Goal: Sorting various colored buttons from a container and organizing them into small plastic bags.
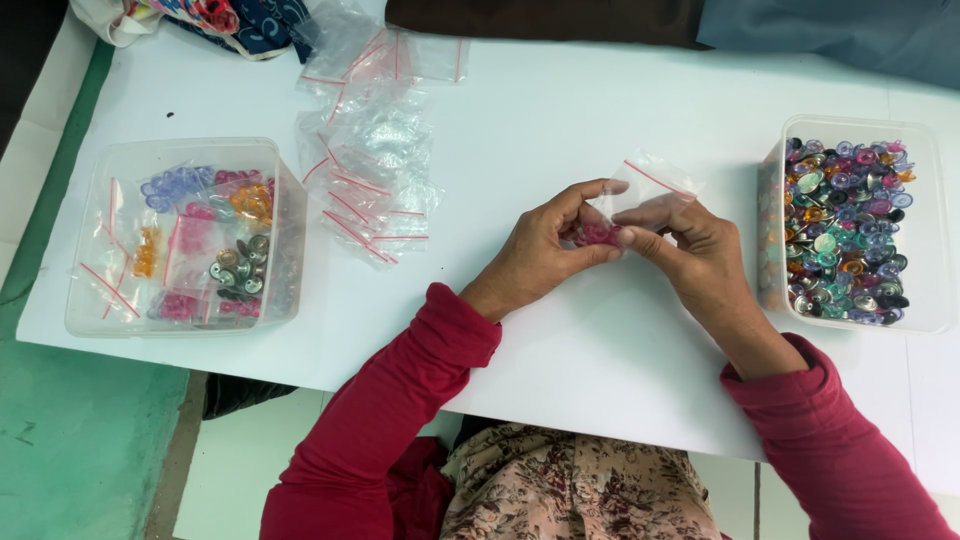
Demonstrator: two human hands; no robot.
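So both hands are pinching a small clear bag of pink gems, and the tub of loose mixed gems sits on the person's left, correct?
Not quite. In the head view the left hand and right hand do pinch the small clear bag of pink gems, but the tub of loose mixed gems sits on the person's right.

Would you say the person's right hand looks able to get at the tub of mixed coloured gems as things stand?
Probably yes. The tub of gems sits open-topped just beside the right hand, with bare white table between them. But both hands are pinching a small clear bag, so the right one isn't free.
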